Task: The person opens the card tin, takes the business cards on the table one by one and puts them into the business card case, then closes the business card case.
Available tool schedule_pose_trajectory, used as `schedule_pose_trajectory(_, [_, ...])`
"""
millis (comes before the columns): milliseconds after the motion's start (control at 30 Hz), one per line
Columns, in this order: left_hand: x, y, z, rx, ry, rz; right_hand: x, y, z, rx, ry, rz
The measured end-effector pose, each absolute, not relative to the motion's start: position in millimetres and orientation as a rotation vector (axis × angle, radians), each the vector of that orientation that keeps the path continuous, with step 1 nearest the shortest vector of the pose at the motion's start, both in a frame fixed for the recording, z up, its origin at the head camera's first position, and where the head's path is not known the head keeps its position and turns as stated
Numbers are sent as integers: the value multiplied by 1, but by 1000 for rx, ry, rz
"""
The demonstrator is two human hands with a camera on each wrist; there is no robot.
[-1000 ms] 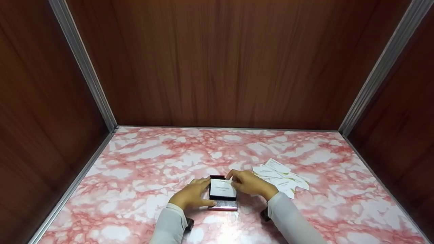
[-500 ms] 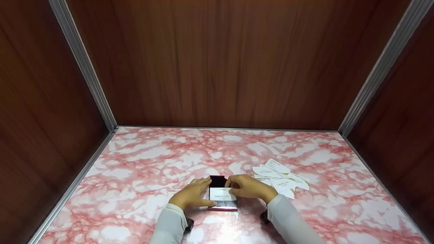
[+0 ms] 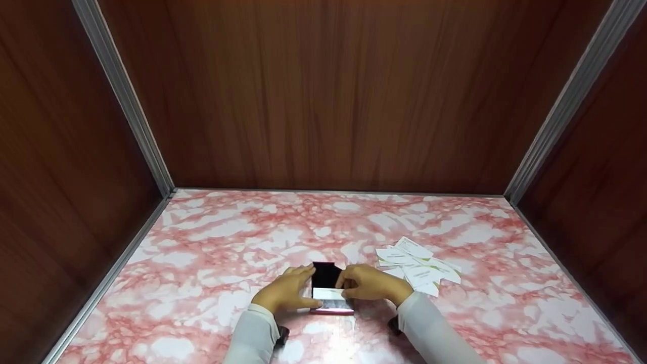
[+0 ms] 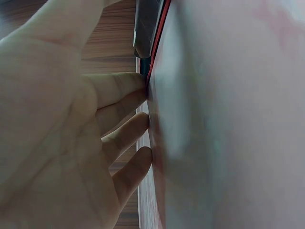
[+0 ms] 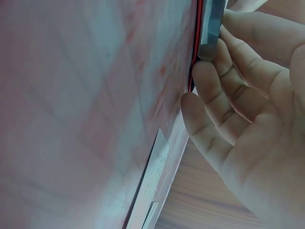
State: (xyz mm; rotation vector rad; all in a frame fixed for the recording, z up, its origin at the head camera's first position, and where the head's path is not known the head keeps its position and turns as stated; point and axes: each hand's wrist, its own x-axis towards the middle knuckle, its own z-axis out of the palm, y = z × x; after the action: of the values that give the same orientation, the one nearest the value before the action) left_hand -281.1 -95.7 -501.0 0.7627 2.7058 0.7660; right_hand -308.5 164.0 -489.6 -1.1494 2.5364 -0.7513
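All views but left wrist: loose cards (image 3: 422, 274) | left hand (image 3: 286, 289) outstretched, touching case (image 3: 324, 273) | right hand (image 3: 367, 282) pinching card (image 3: 326, 293)

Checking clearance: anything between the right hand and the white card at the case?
Nothing visible: the right hand is at the right end of the white card. The left hand is at the left side of the case; loose cards lie farther right.

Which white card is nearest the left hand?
The card at the dark case, between left hand and right hand; the loose cards lie overlapping on the table, past the right hand.
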Motion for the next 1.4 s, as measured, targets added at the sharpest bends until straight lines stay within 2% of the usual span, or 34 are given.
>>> schedule_pose_trajectory(933, [-282, -97, -501, 775, 2702, 759, -303, 171, -488, -1109, 2474, -807])
schedule_pose_trajectory(1400, [-281, -97, -502, 793, 2719, 747, -304, 230, -482, -1031, 2638, -948])
